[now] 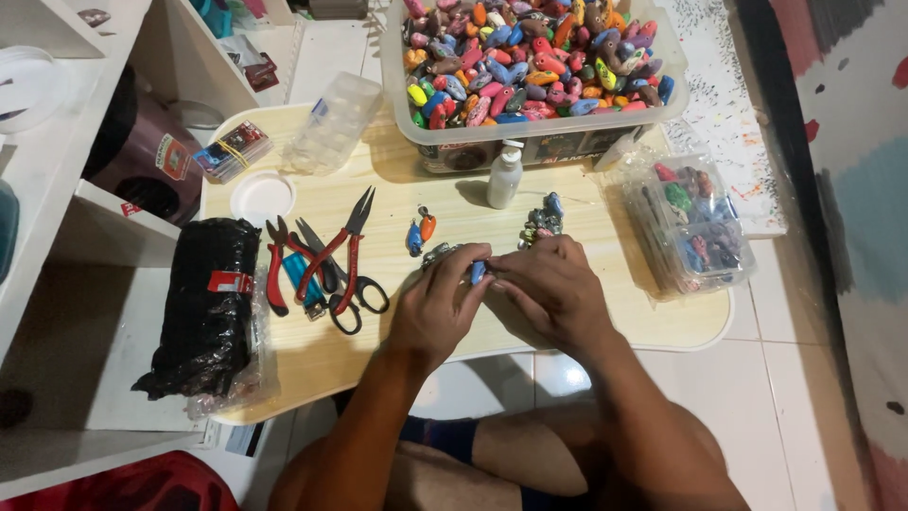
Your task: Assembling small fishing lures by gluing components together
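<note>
My left hand (pixel 443 301) and my right hand (pixel 549 284) meet over the low wooden table (pixel 605 312). Between their fingertips they pinch a small blue lure-shaped piece (pixel 478 272). Just behind the left fingers lies a small metal bit (pixel 437 254). An orange piece (pixel 427 227) and a blue piece (pixel 414 239) lie a little further back. A small heap of metal and coloured parts (pixel 542 220) sits behind my right hand.
A clear tub (pixel 445 142) full of many-coloured pieces stands at the back, a white bottle (pixel 504 175) before it. Red pliers (pixel 276 265) and red scissors (pixel 352 255) lie left, beside a black bundle (pixel 206 303). A clear bag of pieces (pixel 690 227) sits right.
</note>
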